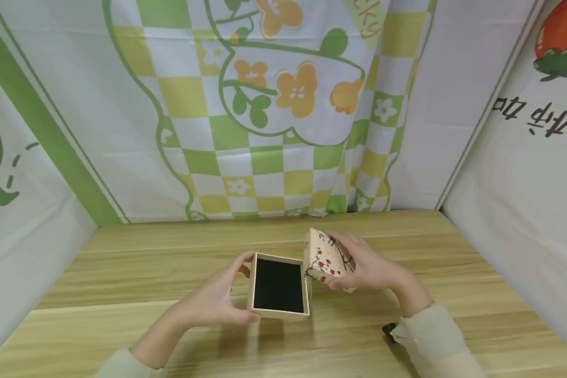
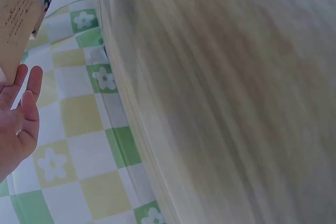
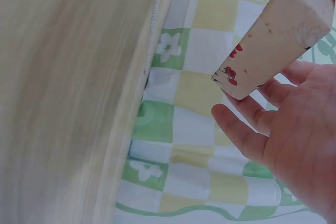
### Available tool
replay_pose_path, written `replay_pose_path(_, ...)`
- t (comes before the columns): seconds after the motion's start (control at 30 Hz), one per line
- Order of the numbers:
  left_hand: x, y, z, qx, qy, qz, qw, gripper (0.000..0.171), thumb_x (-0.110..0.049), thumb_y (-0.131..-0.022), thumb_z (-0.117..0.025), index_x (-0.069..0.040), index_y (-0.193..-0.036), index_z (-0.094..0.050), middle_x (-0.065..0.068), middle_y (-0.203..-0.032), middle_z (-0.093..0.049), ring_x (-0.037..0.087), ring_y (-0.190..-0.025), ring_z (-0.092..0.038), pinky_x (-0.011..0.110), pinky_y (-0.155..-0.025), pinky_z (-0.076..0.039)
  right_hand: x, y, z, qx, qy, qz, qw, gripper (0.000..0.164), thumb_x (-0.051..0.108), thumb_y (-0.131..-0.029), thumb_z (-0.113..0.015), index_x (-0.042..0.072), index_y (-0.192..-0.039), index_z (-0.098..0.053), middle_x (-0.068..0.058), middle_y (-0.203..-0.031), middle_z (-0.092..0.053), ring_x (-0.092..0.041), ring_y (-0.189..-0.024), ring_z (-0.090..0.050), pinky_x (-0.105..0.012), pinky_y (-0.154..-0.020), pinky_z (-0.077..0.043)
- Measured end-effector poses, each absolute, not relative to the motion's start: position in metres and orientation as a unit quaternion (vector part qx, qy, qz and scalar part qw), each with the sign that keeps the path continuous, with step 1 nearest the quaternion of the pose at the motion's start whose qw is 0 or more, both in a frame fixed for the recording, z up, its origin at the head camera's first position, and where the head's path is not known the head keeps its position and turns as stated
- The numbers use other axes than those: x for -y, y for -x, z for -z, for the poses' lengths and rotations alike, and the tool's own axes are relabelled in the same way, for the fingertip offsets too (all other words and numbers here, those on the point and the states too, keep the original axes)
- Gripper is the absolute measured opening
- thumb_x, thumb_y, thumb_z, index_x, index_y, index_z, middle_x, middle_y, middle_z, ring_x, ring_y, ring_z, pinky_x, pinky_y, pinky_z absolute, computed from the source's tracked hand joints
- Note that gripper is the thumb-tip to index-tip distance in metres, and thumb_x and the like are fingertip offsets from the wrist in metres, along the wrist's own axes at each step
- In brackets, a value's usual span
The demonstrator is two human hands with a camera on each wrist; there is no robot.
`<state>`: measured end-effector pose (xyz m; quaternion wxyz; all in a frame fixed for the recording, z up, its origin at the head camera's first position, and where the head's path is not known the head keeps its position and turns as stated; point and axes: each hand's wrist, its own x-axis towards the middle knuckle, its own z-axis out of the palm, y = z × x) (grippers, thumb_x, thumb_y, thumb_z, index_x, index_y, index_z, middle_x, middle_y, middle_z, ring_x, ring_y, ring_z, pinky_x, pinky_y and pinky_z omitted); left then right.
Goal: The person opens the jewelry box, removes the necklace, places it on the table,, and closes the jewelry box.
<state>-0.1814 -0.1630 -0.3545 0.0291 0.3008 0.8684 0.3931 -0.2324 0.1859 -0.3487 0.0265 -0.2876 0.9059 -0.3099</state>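
My left hand [image 1: 217, 297] grips a small open box [image 1: 252, 283] by its left side, thumb at the near corner and fingers at the far one. The box has pale walls and a black inside; lines of small writing show on its outer face in the left wrist view. In my right hand [image 1: 370, 262] is the box lid [image 1: 323, 257], cream with red blossoms and dark branches, held tilted between thumb and fingers. The lid's left edge stands right at the box's right rim. From the right wrist view, the lid [image 3: 278, 38] hides part of the fingers.
Both hands are over a wooden table [image 1: 170, 247]. A small black object [image 1: 389, 332] lies beside the right sleeve. Behind the table hangs a checked green and yellow curtain [image 1: 274, 173], with white printed walls [image 1: 515, 173] on both sides.
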Motion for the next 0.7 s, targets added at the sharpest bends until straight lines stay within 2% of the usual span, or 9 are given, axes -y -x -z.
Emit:
replay_pose_path(0.13, 0.162, 0.182, 0.356, -0.87, -0.299, -0.392, 0.027, 0.108, -0.031, -0.064, -0.09, -0.013, -0.15, -0.028, 0.0, -0.139, -0.048, 0.019, -0.118, -0.053, 0.05, -0.095, -0.046, -0.184, 0.23, 0.343, -0.901, 0.288, 0.324, 0.012, 0.108, 0.042, -0.069, -0.086, 0.015, -0.155, -0.028, -0.015, -0.148, -0.041, -0.033, -0.13, -0.038, -0.059, -0.103, -0.039)
replay_pose_path(0.4, 0.152, 0.186, 0.349, -0.878, -0.277, -0.391, 0.014, 0.11, -0.033, -0.065, -0.09, -0.013, -0.152, -0.026, 0.007, -0.137, -0.051, 0.024, -0.119, -0.054, 0.055, -0.097, -0.045, -0.178, 0.226, 0.329, -0.893, 0.313, 0.322, -0.022, 0.109, 0.035, -0.067, -0.088, 0.015, -0.156, -0.027, -0.01, -0.147, -0.042, -0.027, -0.129, -0.038, -0.055, -0.102, -0.04)
replay_pose_path(0.57, 0.144, 0.188, 0.342, -0.876, -0.265, -0.402, 0.014, 0.112, -0.034, -0.064, -0.09, -0.012, -0.153, -0.025, 0.01, -0.139, -0.051, 0.026, -0.121, -0.054, 0.056, -0.099, -0.045, -0.166, 0.217, 0.313, -0.887, 0.33, 0.321, -0.033, 0.114, 0.038, -0.065, -0.091, 0.019, -0.157, -0.025, -0.008, -0.151, -0.038, -0.029, -0.135, -0.035, -0.06, -0.106, -0.039)
replay_pose_path(0.7, 0.14, 0.189, 0.341, -0.874, -0.261, -0.409, 0.014, 0.112, -0.035, -0.064, -0.09, -0.014, -0.153, -0.025, 0.009, -0.142, -0.049, 0.027, -0.123, -0.053, 0.057, -0.104, -0.043, -0.156, 0.209, 0.304, -0.887, 0.336, 0.314, -0.031, 0.118, 0.038, -0.063, -0.092, 0.024, -0.158, -0.024, -0.005, -0.153, -0.036, -0.026, -0.136, -0.033, -0.058, -0.108, -0.04)
